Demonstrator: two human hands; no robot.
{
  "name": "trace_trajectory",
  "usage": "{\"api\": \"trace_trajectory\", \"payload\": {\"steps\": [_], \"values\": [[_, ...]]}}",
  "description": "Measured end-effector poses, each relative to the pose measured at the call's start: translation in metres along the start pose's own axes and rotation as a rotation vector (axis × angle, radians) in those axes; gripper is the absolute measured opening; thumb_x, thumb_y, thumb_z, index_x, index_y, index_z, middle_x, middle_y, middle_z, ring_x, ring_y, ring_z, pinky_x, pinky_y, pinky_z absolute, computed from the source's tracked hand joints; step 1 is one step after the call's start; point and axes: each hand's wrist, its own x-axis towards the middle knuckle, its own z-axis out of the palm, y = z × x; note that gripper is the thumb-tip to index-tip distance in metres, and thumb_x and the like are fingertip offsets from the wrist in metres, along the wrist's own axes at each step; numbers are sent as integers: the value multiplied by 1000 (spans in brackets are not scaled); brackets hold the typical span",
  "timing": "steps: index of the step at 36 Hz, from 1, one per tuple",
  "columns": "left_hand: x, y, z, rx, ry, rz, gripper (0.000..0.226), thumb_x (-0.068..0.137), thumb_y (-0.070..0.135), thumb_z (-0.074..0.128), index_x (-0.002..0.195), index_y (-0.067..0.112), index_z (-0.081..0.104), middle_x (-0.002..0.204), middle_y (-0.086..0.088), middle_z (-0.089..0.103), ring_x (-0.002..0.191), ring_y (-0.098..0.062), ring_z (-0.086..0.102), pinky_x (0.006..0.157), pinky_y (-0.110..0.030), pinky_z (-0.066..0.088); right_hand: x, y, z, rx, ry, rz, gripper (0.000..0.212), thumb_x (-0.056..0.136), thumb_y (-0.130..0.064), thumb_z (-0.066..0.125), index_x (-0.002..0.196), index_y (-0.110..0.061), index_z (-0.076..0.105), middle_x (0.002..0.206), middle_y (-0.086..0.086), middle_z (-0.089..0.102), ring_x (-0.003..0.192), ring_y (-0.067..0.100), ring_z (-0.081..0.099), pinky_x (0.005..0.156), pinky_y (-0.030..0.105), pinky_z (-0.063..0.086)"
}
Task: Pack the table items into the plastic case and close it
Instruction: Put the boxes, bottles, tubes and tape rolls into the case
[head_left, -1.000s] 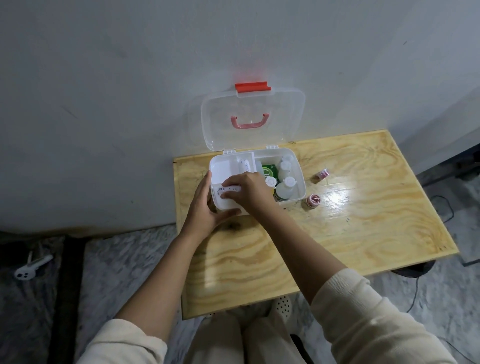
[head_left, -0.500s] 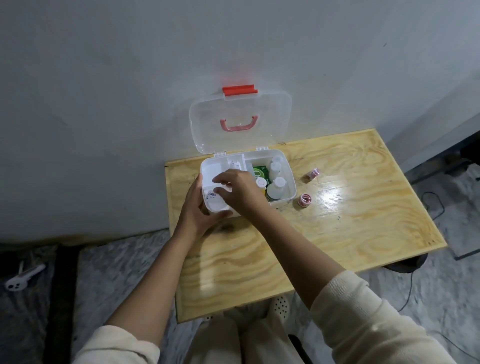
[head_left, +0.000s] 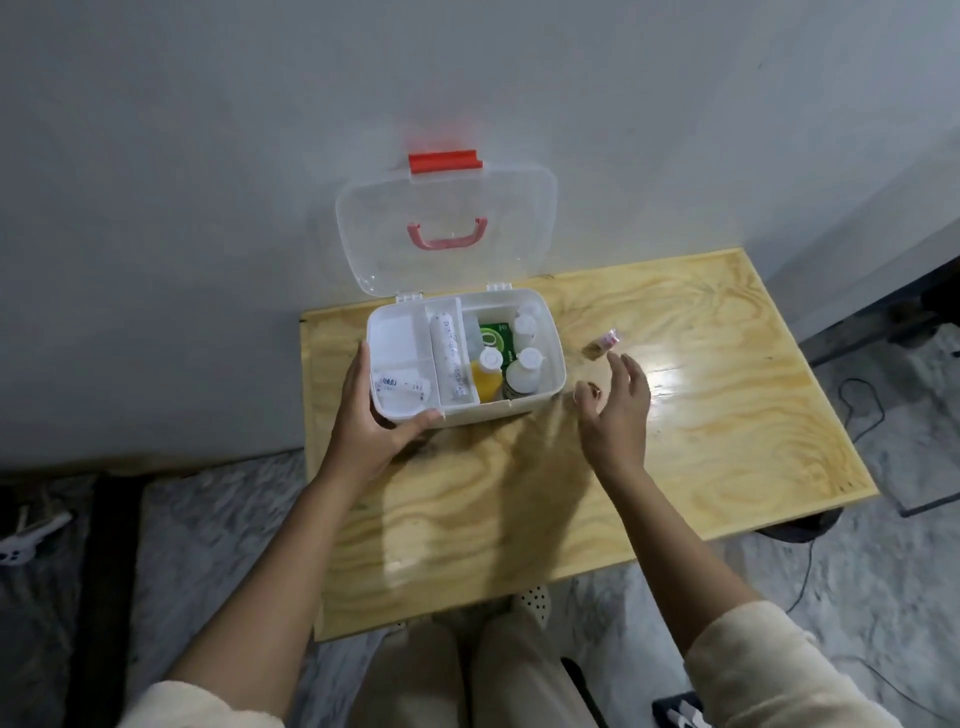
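The white plastic case (head_left: 557, 364) stands open at the back left of the wooden table (head_left: 717, 426), its clear lid (head_left: 447, 280) upright against the wall. Inside lie a printed packet (head_left: 402, 387), a rolled bandage (head_left: 449, 358), a yellow bottle (head_left: 488, 387), white bottles (head_left: 524, 371) and a green box (head_left: 493, 335). My left hand (head_left: 371, 421) grips the case's front left corner. My right hand (head_left: 618, 405) hovers with fingers apart just right of the case, over a small roll (head_left: 590, 387) that it mostly hides. Another small roll (head_left: 605, 344) lies just behind it.
A grey wall rises directly behind the table. The lid carries a red latch (head_left: 445, 161) and a pink handle (head_left: 448, 239). A cable (head_left: 865, 410) runs on the marble floor at the right. A white object (head_left: 26, 535) lies on the floor at the left.
My right hand has come out of the case's left compartment, leaving the packet there, and moved right to the table beside the case. My left hand stays on the case.
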Motion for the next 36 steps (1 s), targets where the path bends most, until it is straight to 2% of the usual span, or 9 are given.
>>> {"api": "trace_trajectory", "payload": {"steps": [4,10,14,19,23,28,30,34,36], "values": [[-1,1,3,-3,35,-30,113,56,52,80,148,37,15,130,50,17,121,34,20,101,0,25,7,28,25,-327,-157,-40,67,95,-36,42,147,-15,6,157,12,-2,145,27,-7,117,44,3],[-2,0,-1,-8,32,-47,100,50,73,78,130,70,19,142,44,25,141,2,28,115,-44,33,36,34,34,-318,-97,-25,65,96,-32,37,147,-17,0,157,13,-9,145,27,-9,116,47,2],[-2,-5,-1,10,52,-86,117,51,74,78,147,51,16,156,19,25,144,-5,28,114,-48,34,63,35,36,-260,-89,-63,66,96,-31,39,147,-18,0,157,12,-11,145,26,-10,116,45,0],[-2,-5,-1,32,63,-101,123,51,74,78,152,38,17,156,15,27,143,-6,29,113,-48,35,89,31,36,-95,-126,-100,56,97,-18,38,146,-14,13,155,14,7,142,25,13,118,39,16],[-2,-6,-1,23,65,-120,124,50,73,79,152,38,17,156,16,28,143,-6,29,113,-48,35,92,26,36,24,-150,-146,46,93,-1,35,139,-9,31,140,12,30,122,15,29,100,9,25],[-3,-5,-1,14,62,-142,126,48,73,80,152,37,18,156,16,28,143,-5,30,113,-47,35,88,32,40,-10,-123,-189,40,90,2,41,129,-9,42,131,14,40,115,30,33,101,43,37],[-4,-4,-3,13,57,-146,127,47,73,80,152,36,18,156,16,27,143,-5,31,113,-46,35,84,29,39,4,-112,-183,39,90,4,42,127,-9,44,128,14,42,115,29,35,101,42,39],[-3,0,-3,11,38,-146,127,48,73,79,152,37,17,157,15,27,143,-6,30,113,-46,36,78,18,30,72,-58,-103,37,90,6,39,126,-3,44,122,17,45,113,27,39,90,9,34],[-3,1,-4,11,34,-146,128,47,74,79,152,36,17,157,14,26,143,-6,30,113,-45,36,75,10,26,112,-30,-59,35,92,3,39,126,-5,43,120,16,47,111,27,42,94,24,40]]}}
